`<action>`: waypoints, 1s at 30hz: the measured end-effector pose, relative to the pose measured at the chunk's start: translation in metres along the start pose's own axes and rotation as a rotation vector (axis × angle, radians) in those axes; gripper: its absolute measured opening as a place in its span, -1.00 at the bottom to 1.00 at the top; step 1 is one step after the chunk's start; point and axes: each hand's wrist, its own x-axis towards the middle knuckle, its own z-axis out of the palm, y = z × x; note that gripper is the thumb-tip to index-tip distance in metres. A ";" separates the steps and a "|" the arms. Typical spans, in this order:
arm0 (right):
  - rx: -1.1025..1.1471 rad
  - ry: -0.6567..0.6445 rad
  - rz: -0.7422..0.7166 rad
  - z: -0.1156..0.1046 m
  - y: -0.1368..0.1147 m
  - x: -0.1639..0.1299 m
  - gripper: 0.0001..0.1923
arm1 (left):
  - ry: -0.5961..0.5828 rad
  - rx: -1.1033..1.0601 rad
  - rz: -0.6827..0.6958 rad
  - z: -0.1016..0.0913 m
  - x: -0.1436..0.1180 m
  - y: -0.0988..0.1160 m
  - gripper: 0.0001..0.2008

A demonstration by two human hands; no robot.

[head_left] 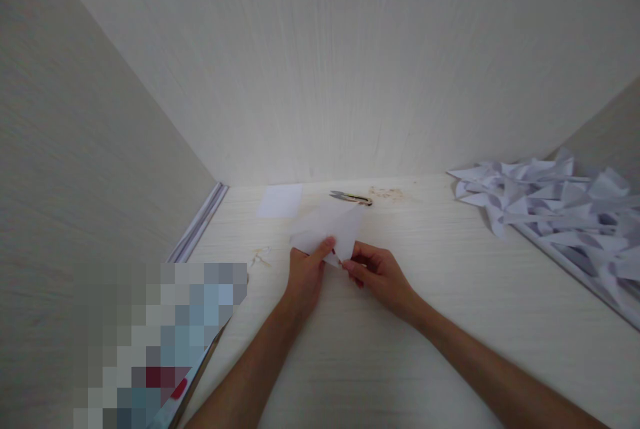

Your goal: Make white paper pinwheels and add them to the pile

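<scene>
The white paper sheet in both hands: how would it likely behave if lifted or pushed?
The paper sheet looks thin and pale, so probably floppy and very light. Both hands, left and right, pinch its near edge, suggesting it creases easily. Pushed, it would likely slide across the table.

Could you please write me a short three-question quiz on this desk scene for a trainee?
1. True or false: both hands grip the white paper sheet.
2. What lies beyond that sheet, near the back wall? A) thread snips B) a stapler C) a pen
3. On which side of the desk is the pile of folded paper shapes?

Key
1. True: the left hand and the right hand both pinch its near edge.
2. A: the thread snips lie beside a small white paper square.
3. The right side.
</scene>
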 end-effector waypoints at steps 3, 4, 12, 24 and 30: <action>-0.063 -0.008 -0.038 0.000 -0.001 -0.003 -0.91 | 0.090 -0.106 0.000 0.000 0.003 0.003 -0.82; -0.093 -0.016 -0.054 0.000 -0.002 -0.004 -0.92 | 0.129 -0.149 0.000 0.000 0.004 0.005 -0.82; -0.027 0.100 -0.029 0.002 0.003 -0.004 -0.83 | 0.058 -0.059 -0.014 -0.002 0.006 0.001 -0.76; -0.115 0.169 -0.058 0.004 0.006 -0.004 -0.94 | 0.081 -0.182 -0.028 -0.005 0.012 0.005 -0.84; 0.166 0.404 -0.008 -0.005 0.001 0.002 -0.85 | 0.067 -0.160 -0.053 -0.008 0.014 0.003 -0.85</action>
